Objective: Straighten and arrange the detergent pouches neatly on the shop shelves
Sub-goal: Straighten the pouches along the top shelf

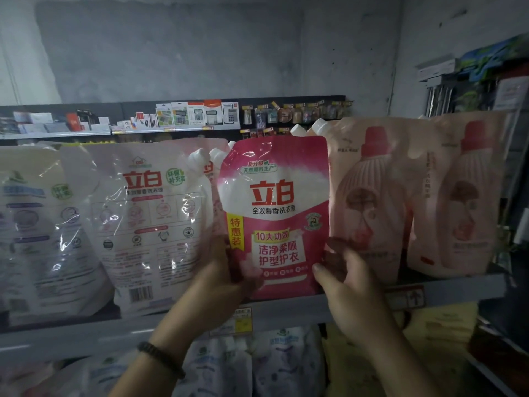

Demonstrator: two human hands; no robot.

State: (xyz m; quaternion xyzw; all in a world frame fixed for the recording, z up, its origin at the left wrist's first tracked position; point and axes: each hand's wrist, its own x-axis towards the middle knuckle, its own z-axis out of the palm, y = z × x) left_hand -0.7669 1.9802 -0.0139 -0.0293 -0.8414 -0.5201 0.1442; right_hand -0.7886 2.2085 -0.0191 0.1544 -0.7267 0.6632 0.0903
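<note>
Both hands grasp the pink pouch low down. The left hand grips its left edge and the right hand pinches the right corner. It stands on the shelf between a white pouch and a peach pouch, a touch tilted. Best to seat its base flat, square its face to the shelf edge, then release gently.

Dim, grainy view; glare streaks on white pouch film (edges bowed, soft).
</note>
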